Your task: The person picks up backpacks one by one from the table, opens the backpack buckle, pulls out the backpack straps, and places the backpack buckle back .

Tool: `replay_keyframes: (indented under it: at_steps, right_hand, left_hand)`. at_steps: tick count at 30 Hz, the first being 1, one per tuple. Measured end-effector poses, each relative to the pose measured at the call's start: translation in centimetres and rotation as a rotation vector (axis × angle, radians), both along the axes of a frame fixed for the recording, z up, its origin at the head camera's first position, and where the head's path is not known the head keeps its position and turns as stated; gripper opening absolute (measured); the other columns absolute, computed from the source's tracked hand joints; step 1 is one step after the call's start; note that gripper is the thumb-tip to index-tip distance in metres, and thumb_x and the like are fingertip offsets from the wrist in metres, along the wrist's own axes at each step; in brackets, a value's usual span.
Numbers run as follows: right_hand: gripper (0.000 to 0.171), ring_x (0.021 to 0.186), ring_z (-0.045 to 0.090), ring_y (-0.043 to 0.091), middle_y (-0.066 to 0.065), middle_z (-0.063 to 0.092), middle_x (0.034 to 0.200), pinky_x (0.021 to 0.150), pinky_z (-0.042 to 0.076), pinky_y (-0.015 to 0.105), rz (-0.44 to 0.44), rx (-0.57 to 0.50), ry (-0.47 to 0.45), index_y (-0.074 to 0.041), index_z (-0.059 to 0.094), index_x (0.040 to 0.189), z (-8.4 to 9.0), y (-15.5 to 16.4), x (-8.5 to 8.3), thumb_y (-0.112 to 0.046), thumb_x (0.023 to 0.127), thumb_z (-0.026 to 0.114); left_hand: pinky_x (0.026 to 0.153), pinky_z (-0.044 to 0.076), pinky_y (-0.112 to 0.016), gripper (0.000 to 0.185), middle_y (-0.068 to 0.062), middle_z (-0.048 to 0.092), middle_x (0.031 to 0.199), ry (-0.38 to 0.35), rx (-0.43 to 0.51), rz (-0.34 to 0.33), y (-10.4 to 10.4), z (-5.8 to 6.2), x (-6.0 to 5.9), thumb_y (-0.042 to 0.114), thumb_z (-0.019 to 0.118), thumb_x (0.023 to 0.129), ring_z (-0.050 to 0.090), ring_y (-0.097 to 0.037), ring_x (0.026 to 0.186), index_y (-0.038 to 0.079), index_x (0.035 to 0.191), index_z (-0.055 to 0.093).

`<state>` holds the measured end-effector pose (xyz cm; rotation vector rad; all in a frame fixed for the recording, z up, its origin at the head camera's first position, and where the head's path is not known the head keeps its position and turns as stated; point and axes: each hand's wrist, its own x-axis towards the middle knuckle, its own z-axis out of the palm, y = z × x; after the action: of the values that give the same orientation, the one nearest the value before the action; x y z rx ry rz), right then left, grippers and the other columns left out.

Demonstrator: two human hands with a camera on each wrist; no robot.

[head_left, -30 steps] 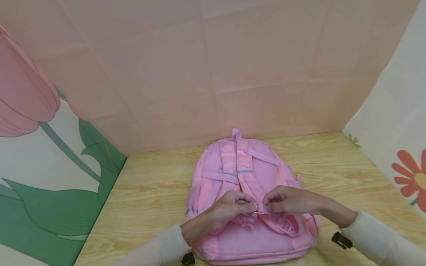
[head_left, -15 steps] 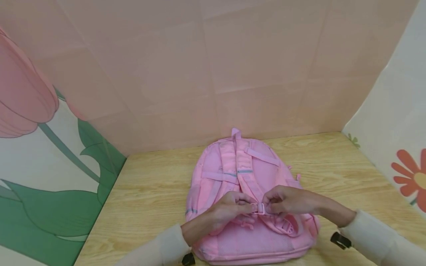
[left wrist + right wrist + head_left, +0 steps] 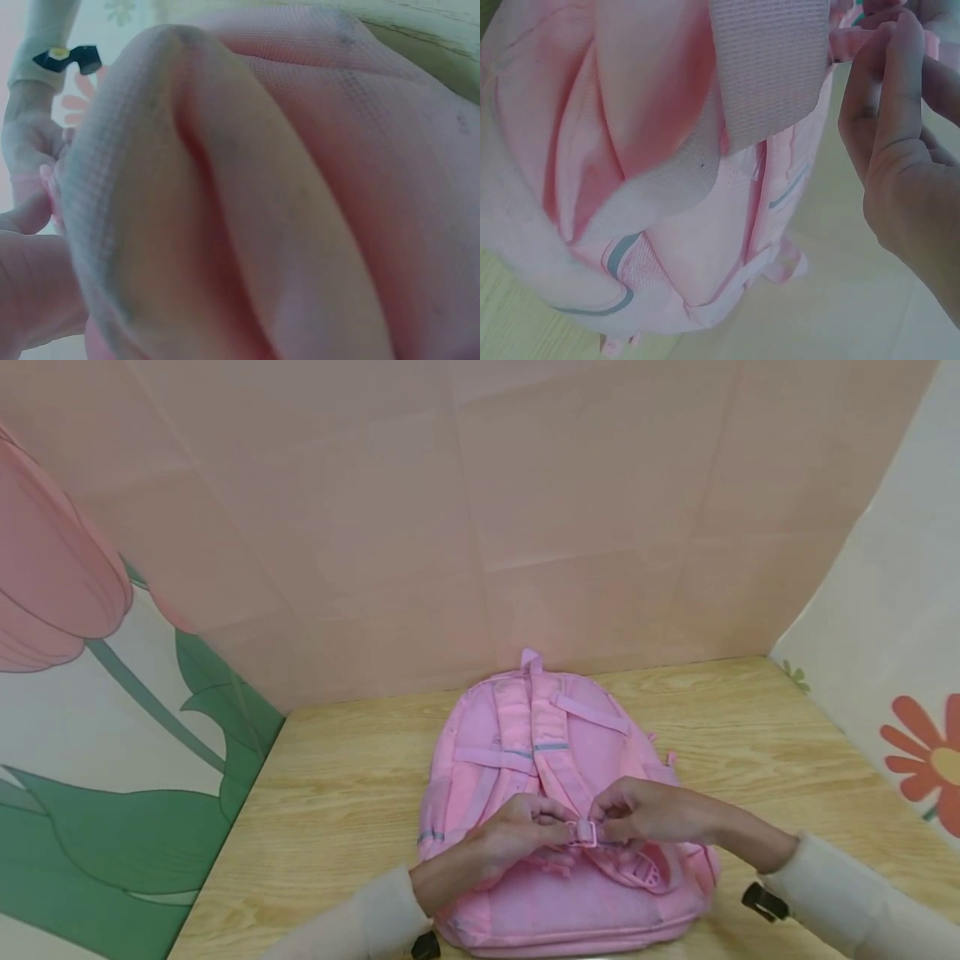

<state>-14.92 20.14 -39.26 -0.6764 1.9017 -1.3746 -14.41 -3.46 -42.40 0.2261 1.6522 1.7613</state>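
A pink backpack (image 3: 525, 752) lies flat on the wooden table (image 3: 345, 793), straps facing up. Over its lower half my two hands meet at a small pink strap buckle (image 3: 582, 833). My left hand (image 3: 517, 831) pinches the buckle from the left. My right hand (image 3: 637, 814) pinches it from the right with curled fingertips. In the right wrist view my right fingers (image 3: 889, 97) pinch the pink buckle piece (image 3: 847, 41) beside a webbing strap (image 3: 769, 67). The left wrist view is filled by pink mesh fabric (image 3: 300, 195), with my left hand (image 3: 30, 285) at the lower left edge.
Pink wall panels (image 3: 480, 510) rise right behind the table. A tulip-patterned panel (image 3: 90, 693) closes the left side and a flower-patterned one (image 3: 900, 677) the right. Bare wood shows on both sides of the backpack.
The buckle halves between my fingertips have drawn slightly closer together, and my right hand has edged a little to the left. The backpack has not moved.
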Motion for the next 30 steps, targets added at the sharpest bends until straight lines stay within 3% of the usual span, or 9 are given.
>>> replay_keyframes:
  at_steps: [9, 15, 23, 30]
  right_hand:
    - [0.015, 0.064, 0.058, 0.007, 0.004, 0.063, 0.078, 0.053, 0.053, 0.02, 0.037, -0.007, 0.084, -0.003, 0.069, 0.097, -0.37, 0.22, -0.32, -0.015, 0.099, 0.06]
    - [0.015, 0.064, 0.057, 0.005, 0.003, 0.065, 0.079, 0.054, 0.049, 0.017, 0.026, 0.025, 0.137, -0.003, 0.07, 0.094, -0.46, 0.32, -0.38, -0.015, 0.098, 0.062]
    - [0.022, 0.063, 0.066, 0.017, 0.023, 0.067, 0.08, 0.056, 0.061, 0.028, 0.032, -0.032, -0.075, 0.009, 0.063, 0.103, -0.39, 0.45, -0.19, -0.012, 0.1, 0.059]
    - [0.017, 0.066, 0.067, 0.016, 0.019, 0.067, 0.084, 0.059, 0.062, 0.027, 0.026, -0.052, -0.075, 0.006, 0.063, 0.102, -0.48, 0.47, -0.34, -0.009, 0.101, 0.055]
  left_hand:
    - [0.078, 0.063, -0.041, 0.021, -0.004, 0.07, 0.085, -0.007, 0.02, -0.016, -0.15, 0.06, 0.0, 0.006, 0.065, 0.094, 0.07, -0.016, 0.07, -0.004, 0.113, 0.065]
    - [0.077, 0.063, -0.042, 0.021, -0.006, 0.069, 0.085, -0.008, 0.022, 0.004, -0.21, 0.08, 0.13, 0.005, 0.066, 0.094, 0.07, -0.017, 0.071, -0.004, 0.113, 0.065]
    - [0.078, 0.063, -0.044, 0.021, -0.007, 0.07, 0.087, -0.013, 0.021, 0.02, -0.2, -0.01, 0.14, 0.005, 0.065, 0.094, 0.071, -0.021, 0.074, -0.004, 0.113, 0.064]
    - [0.079, 0.063, -0.044, 0.021, -0.008, 0.07, 0.088, -0.012, 0.032, 0.009, -0.3, 0.03, 0.12, 0.004, 0.064, 0.095, 0.071, -0.021, 0.076, -0.005, 0.114, 0.063]
